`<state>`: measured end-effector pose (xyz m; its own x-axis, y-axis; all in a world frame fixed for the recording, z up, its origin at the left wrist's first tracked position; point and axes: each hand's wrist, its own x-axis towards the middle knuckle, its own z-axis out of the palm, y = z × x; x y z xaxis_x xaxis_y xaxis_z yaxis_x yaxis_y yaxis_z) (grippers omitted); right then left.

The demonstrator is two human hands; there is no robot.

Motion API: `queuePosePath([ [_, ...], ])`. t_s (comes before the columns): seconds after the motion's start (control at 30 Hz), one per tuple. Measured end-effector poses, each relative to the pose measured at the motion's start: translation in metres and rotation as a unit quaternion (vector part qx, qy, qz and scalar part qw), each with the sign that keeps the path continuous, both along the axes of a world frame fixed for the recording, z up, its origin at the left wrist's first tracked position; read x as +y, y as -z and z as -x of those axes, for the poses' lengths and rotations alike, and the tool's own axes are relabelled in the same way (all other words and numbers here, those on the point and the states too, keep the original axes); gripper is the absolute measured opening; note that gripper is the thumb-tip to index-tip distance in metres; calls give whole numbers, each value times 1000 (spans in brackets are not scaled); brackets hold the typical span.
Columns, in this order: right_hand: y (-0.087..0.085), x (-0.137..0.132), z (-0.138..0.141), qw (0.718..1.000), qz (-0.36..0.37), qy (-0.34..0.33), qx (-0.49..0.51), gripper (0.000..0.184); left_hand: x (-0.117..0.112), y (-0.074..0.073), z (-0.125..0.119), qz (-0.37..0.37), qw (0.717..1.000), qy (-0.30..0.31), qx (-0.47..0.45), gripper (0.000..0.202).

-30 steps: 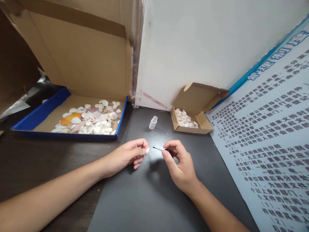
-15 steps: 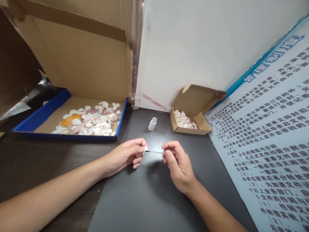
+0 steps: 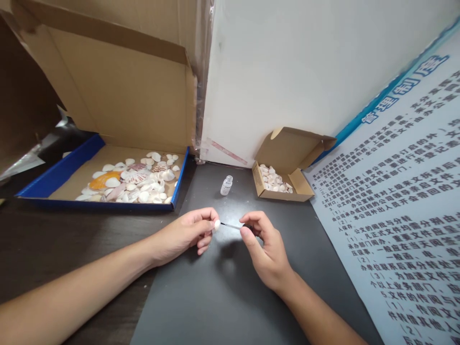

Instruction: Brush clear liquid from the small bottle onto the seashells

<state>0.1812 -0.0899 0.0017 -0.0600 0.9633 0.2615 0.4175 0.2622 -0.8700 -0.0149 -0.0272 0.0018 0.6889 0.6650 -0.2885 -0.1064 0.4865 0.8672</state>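
Note:
Between the thumb and fingers of my left hand [image 3: 196, 230] is a small white seashell [image 3: 217, 224]. My right hand [image 3: 266, 247] pinches the dark cap of a thin brush [image 3: 232, 226], whose dark tip points left and lies at the shell's edge; whether it touches cannot be made out. Both hands are raised over the grey mat. Beyond them a small clear glass bottle [image 3: 226, 186] with a label stands upright with its neck uncapped.
At the left, an open blue-edged cardboard box [image 3: 72, 175] holds many seashells, one of them orange [image 3: 106, 180]. A smaller open carton [image 3: 285, 195] with pale shells stands at the back right. A printed sheet [image 3: 395, 191] rises on the right, beside a white panel [image 3: 273, 72] behind.
My left hand has turned the shell slightly, so more of its white face shows. The brush has tilted a little, and my right fingers have shifted on its cap.

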Motion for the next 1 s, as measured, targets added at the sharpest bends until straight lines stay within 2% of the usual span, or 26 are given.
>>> queuePosePath([
  [0.53,0,-1,-1,1000,5,-11,7,20,0,2,0,-11,1000,0,-2,18],
  [0.7,-4,1,1,999,31,-18,-27,12,1,1,0,7,1000,-3,-13,15],
  [0.83,-3,-1,0,1000,23,-20,-3,11,1,-2,0,29,999,-13,-18,14],
  [1.0,3,-5,-3,997,32,-33,58,21,0,-4,0,33,999,-23,-18,16],
])
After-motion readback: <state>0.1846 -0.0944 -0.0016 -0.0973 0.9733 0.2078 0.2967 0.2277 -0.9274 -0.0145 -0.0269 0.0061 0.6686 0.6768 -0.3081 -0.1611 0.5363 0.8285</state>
